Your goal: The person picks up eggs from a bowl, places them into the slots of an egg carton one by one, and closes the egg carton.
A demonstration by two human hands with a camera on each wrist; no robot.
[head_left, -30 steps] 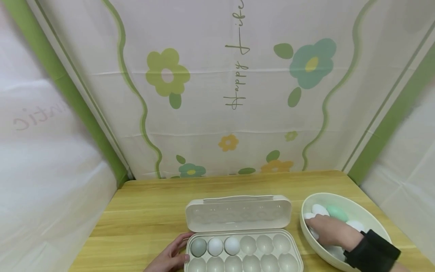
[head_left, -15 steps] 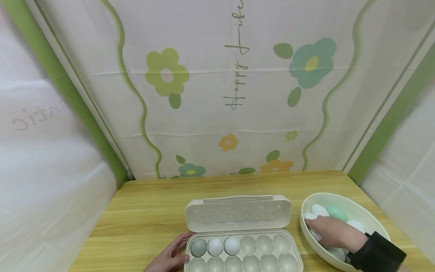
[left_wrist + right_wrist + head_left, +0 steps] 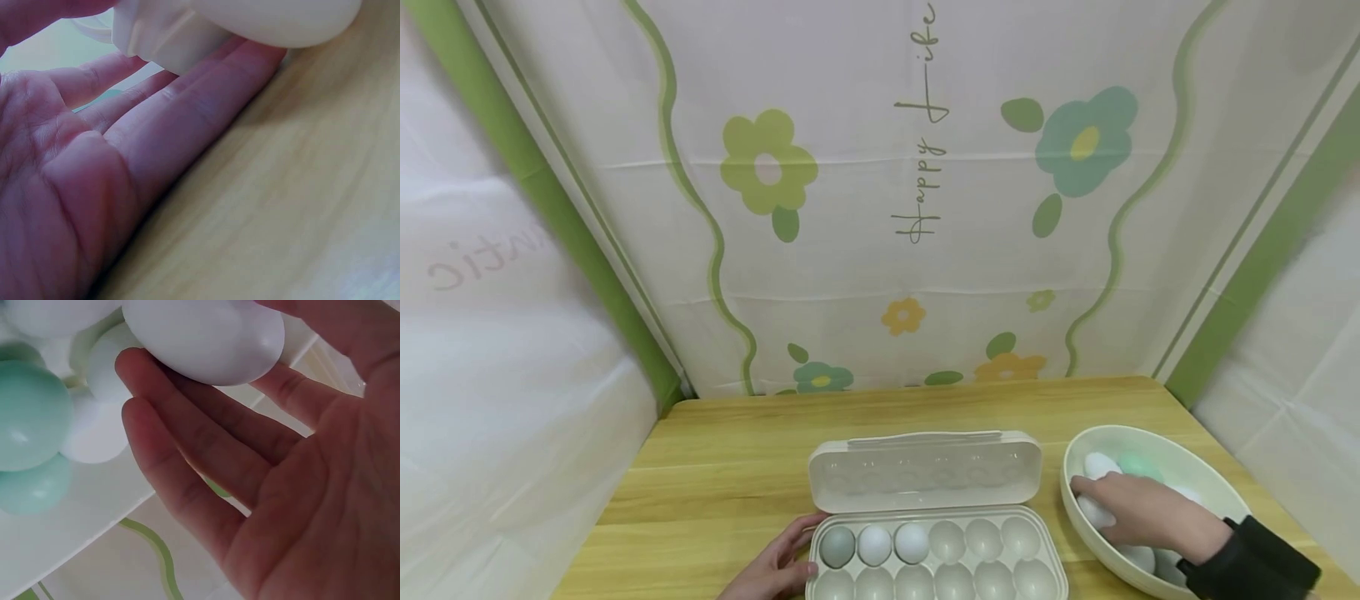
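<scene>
At the left end of an opened cream egg box (image 3: 1059, 554), my left hand (image 3: 769, 567) rests with its thumb and fingers touching the side. In the left wrist view its fingers (image 3: 181, 125) lie straight along the table under the box's rim. One grey-green egg (image 3: 837, 547) and two white eggs (image 3: 875, 545) fill the left part of the back row. Inside the cream bowl (image 3: 1213, 483) on the right, my right hand (image 3: 1157, 510) holds a white egg (image 3: 209, 337) between thumb and fingers. The undersides of the hand's fingers show in the right wrist view.
More white eggs (image 3: 1101, 464) and pale green eggs (image 3: 28, 415) lie in the bowl around the right hand. The raised lid (image 3: 925, 475) stands behind the egg rows. A wooden table (image 3: 715, 467) meets a flower-printed cloth (image 3: 850, 267) at the back.
My right hand has shifted slightly within the bowl, its cuff moving right and down, and more of the green egg is covered. My left hand and the egg box stay put.
</scene>
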